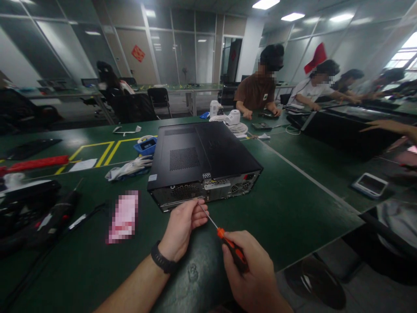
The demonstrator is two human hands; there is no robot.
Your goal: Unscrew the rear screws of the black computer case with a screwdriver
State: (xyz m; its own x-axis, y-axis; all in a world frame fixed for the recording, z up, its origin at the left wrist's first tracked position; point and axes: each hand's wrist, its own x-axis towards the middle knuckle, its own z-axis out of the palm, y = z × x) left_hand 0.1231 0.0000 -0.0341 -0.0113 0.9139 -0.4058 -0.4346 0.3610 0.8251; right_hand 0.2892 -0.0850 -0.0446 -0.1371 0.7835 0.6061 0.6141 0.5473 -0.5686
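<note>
A black desktop computer case (pixel 208 152) lies flat on the green table, its metal rear panel with vents and a fan grille turned toward me. My right hand (pixel 249 265) grips the orange-and-black handle of a screwdriver (pixel 233 250). The thin shaft points up and left toward the panel's lower edge. My left hand (pixel 185 224), with a dark band on its wrist, is curled at the screwdriver's tip, close to the case. Its thumb and forefinger meet around the tip; whatever lies between them is too small to make out.
White-grey gloves (pixel 130 168) and a blue tray (pixel 146 145) sit left of the case. A pixelated pink item (pixel 124 216) and a corded power tool (pixel 54 217) lie nearer left. White fans (pixel 233 121) stand behind. Co-workers sit at the right; a phone (pixel 370 184) lies there.
</note>
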